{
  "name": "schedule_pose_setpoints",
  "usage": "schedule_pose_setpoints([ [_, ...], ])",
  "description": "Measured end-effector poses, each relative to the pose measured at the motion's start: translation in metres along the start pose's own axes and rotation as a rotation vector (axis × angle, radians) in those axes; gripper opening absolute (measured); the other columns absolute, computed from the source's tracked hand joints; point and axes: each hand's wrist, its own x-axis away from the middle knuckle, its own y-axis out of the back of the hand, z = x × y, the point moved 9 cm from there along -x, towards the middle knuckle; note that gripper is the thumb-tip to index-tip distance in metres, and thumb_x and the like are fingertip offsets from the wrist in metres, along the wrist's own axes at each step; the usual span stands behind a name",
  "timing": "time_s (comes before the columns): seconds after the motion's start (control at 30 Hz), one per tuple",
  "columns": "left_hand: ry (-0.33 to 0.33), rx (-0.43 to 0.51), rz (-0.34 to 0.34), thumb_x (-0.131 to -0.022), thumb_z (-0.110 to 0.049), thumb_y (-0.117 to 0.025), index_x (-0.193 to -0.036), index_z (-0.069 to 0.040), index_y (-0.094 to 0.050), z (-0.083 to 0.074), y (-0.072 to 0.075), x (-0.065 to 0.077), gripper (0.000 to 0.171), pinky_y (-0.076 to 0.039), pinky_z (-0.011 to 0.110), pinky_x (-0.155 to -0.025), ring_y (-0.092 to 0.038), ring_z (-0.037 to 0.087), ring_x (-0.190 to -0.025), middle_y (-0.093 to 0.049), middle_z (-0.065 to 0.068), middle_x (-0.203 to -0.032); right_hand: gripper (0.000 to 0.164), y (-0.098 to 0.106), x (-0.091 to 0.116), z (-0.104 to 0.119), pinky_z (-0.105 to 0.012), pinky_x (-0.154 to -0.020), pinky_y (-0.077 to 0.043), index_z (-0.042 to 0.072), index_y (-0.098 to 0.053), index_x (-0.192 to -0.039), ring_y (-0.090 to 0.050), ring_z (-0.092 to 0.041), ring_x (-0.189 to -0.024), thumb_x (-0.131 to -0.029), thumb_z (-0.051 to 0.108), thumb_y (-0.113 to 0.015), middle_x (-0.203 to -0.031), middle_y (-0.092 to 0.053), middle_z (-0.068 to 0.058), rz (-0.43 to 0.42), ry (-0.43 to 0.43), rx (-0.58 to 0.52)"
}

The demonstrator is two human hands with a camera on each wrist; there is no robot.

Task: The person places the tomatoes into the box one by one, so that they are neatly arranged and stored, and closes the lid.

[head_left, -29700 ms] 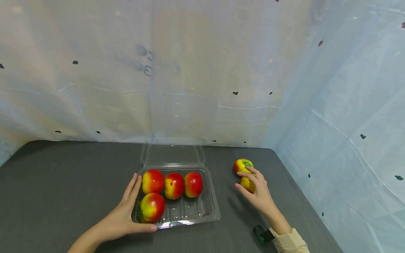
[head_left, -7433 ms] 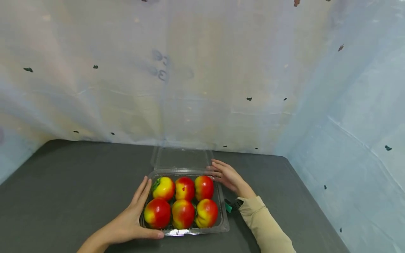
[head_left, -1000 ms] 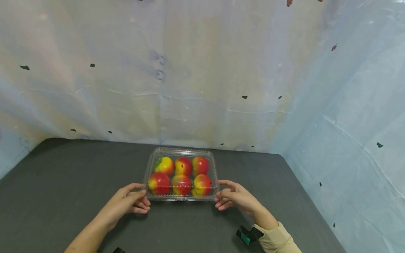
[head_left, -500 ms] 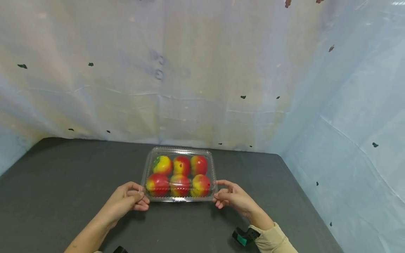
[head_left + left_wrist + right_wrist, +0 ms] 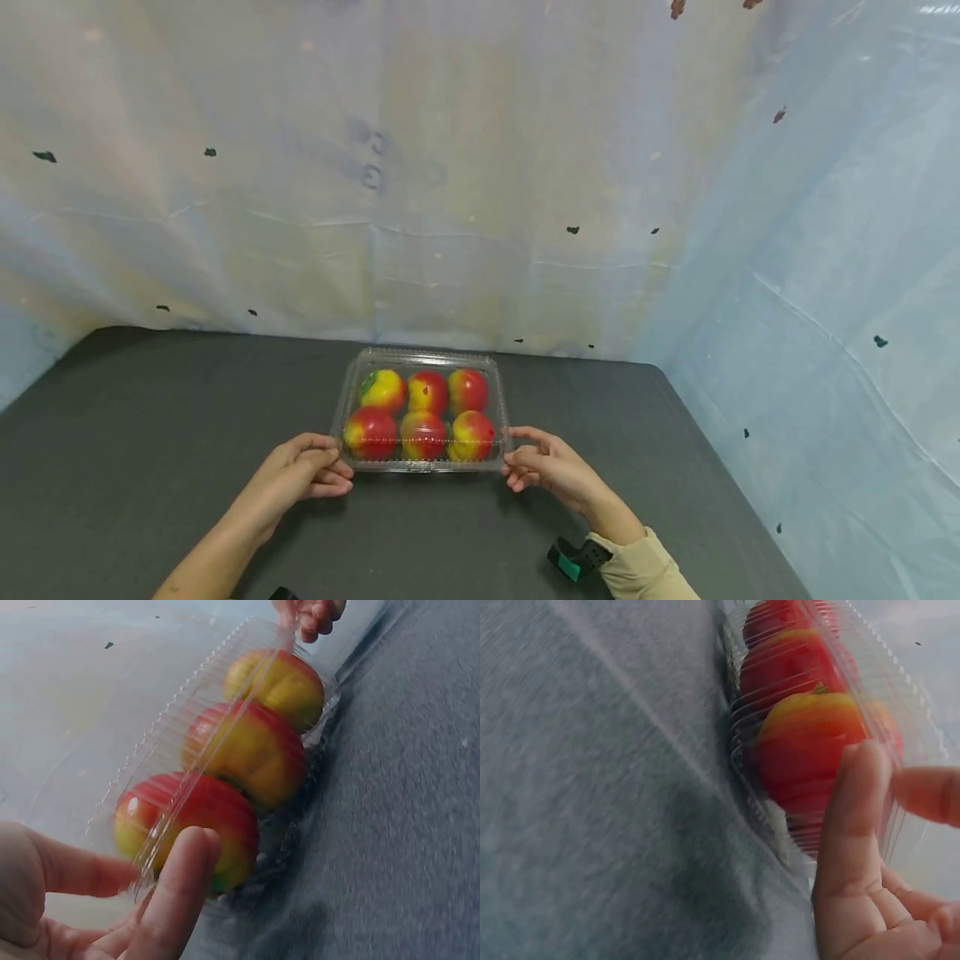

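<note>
A clear plastic clamshell box [image 5: 422,466] sits toward the back of the table with its lid down. Inside, two rows of glossy red-and-yellow fruits [image 5: 372,433] show through the plastic; a green leafy top is visible on the back left one. My left hand [image 5: 296,475] pinches the rim at the box's front left corner between thumb and fingers. At the front right corner, my right hand [image 5: 555,468] pinches the rim in the same way. The right wrist view shows thumb and finger on the rim right beside a fruit [image 5: 810,750].
The dark grey table [image 5: 420,542] extends on both sides of the box. Close behind the box hangs a pale plastic sheet [image 5: 450,208], with another sheet [image 5: 817,292] along the right. A black band with a green patch [image 5: 573,560] is at my right wrist.
Earlier the lid stood open and two fruits lay on the table at the right; all are now inside. The lid has come down, and both hands have moved to the front corners.
</note>
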Motion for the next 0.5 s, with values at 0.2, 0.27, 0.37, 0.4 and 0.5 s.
schedule_pose_setpoints([
  [0.2,0.006,-0.104,-0.035,-0.103,-0.026,-0.042,-0.133,0.011,-0.037,-0.002,0.009,0.003,0.048,-0.058,0.035,-0.074,-0.068,0.022,-0.084,-0.064,0.017,-0.105,0.062,0.011,0.005,-0.001,-0.025,-0.074,-0.055,-0.007,-0.035,-0.142,-0.065,-0.011,-0.078,-0.095,0.024,-0.061,-0.090,-0.067,-0.003,-0.042,0.026,0.037],
  [0.27,0.009,-0.140,-0.060,-0.103,-0.027,-0.042,-0.132,0.010,-0.039,-0.003,0.014,0.004,0.047,-0.058,0.035,-0.074,-0.067,0.021,-0.085,-0.063,0.017,-0.108,0.060,0.015,0.007,-0.001,-0.027,-0.076,-0.056,-0.006,-0.038,-0.141,-0.066,-0.012,-0.080,-0.095,0.026,-0.060,-0.092,-0.067,-0.004,-0.063,0.041,0.050],
  [0.37,-0.003,-0.178,-0.073,-0.103,-0.030,-0.043,-0.131,0.010,-0.040,-0.004,0.018,0.004,0.049,-0.057,0.033,-0.074,-0.066,0.020,-0.087,-0.063,0.017,-0.110,0.057,0.022,0.009,-0.001,-0.030,-0.079,-0.056,-0.003,-0.042,-0.139,-0.066,-0.014,-0.083,-0.095,0.029,-0.060,-0.095,-0.067,-0.006,-0.098,0.059,0.087],
  [0.4,-0.002,-0.184,-0.075,-0.103,-0.031,-0.044,-0.131,0.009,-0.040,-0.004,0.019,0.004,0.049,-0.057,0.033,-0.074,-0.066,0.019,-0.087,-0.063,0.016,-0.110,0.057,0.024,0.010,-0.001,-0.031,-0.079,-0.056,-0.003,-0.043,-0.139,-0.066,-0.015,-0.084,-0.095,0.029,-0.060,-0.096,-0.067,-0.007,-0.108,0.066,0.100],
  [0.5,-0.020,-0.212,-0.088,-0.102,-0.031,-0.045,-0.130,0.009,-0.042,-0.005,0.022,0.005,0.049,-0.056,0.031,-0.073,-0.065,0.018,-0.087,-0.064,0.015,-0.109,0.055,0.027,0.011,0.002,-0.032,-0.080,-0.056,-0.002,-0.044,-0.138,-0.065,-0.017,-0.086,-0.095,0.029,-0.060,-0.098,-0.067,-0.007,-0.131,0.089,0.138],
])
